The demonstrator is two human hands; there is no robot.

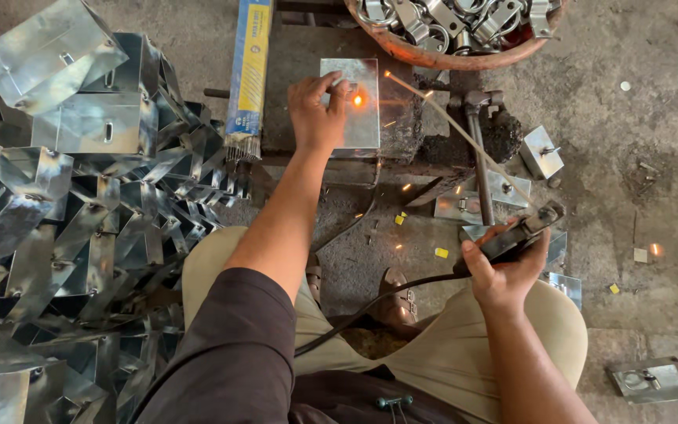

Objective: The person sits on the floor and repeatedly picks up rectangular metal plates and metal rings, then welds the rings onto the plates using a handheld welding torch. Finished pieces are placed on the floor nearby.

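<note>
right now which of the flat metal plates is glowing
The plate under the left hand, where the rod tip burns orange; those on the floor lie dull.
</note>
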